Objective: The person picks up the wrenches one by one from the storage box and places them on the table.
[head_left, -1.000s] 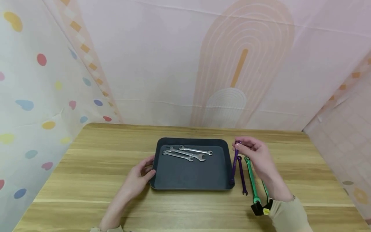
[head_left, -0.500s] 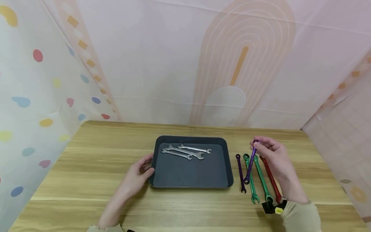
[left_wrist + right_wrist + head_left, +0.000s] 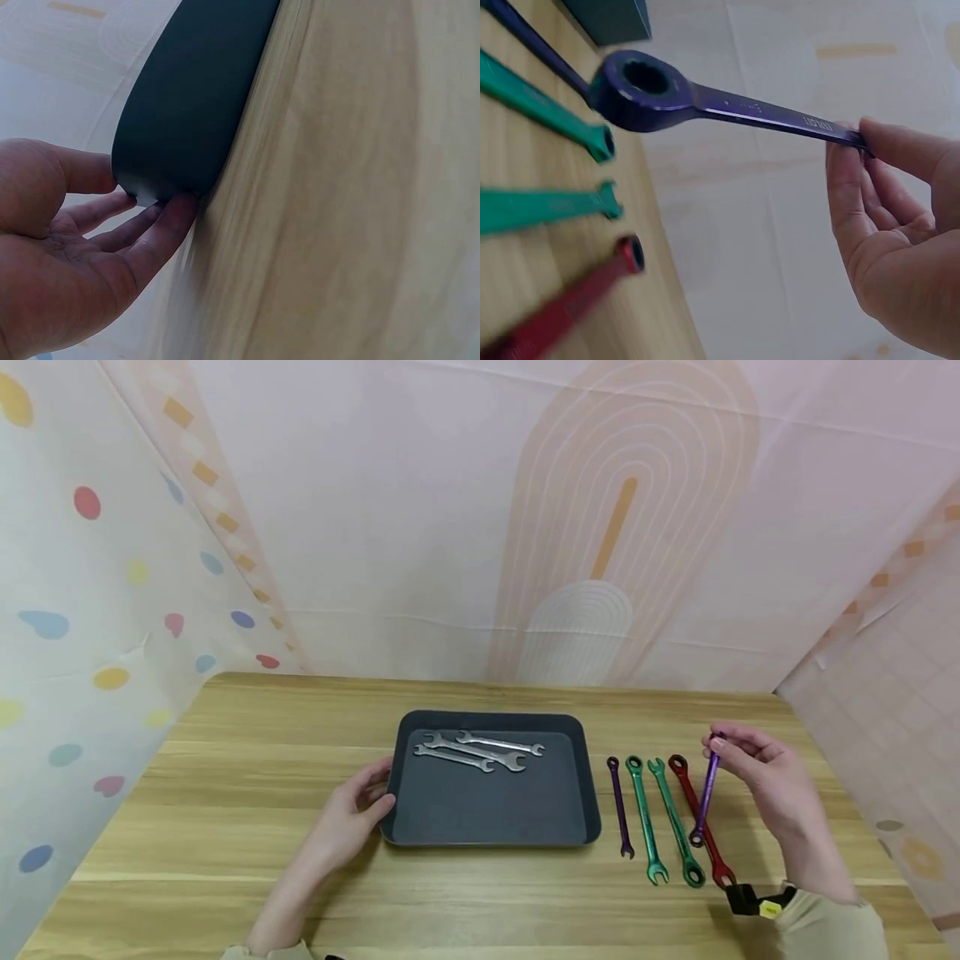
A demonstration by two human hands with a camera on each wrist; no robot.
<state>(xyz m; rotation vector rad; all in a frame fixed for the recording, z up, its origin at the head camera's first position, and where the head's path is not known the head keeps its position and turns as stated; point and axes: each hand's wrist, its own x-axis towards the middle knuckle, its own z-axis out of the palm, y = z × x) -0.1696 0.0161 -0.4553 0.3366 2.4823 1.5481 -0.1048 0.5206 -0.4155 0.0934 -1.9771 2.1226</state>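
Head view shows the right hand [image 3: 772,777] pinching one end of a purple wrench [image 3: 706,793] between thumb and fingertips, so the wrench hangs from the pinch with its ring end lowest, held off the table [image 3: 247,760]. That ring end hangs over the red wrench [image 3: 701,822], which lies on the wood just below the grip. To the left of the held wrench lie two green wrenches [image 3: 660,818] and a thinner purple wrench [image 3: 619,806], side by side and roughly parallel. Right wrist view confirms the pinch: thumb and fingers [image 3: 889,146] close on the far tip of the purple wrench [image 3: 727,101], its ring end free in the air above the green wrenches [image 3: 540,150] and the red wrench [image 3: 570,300].

Left hand [image 3: 352,814] rests on the table with relaxed fingers against the near left corner of the dark tray [image 3: 487,835], gripping nothing. Left wrist view shows the fingertips [image 3: 169,217] touching that tray's [image 3: 195,97] rounded corner. Three silver wrenches [image 3: 476,752] lie in the far part of the tray, well apart from the left hand.
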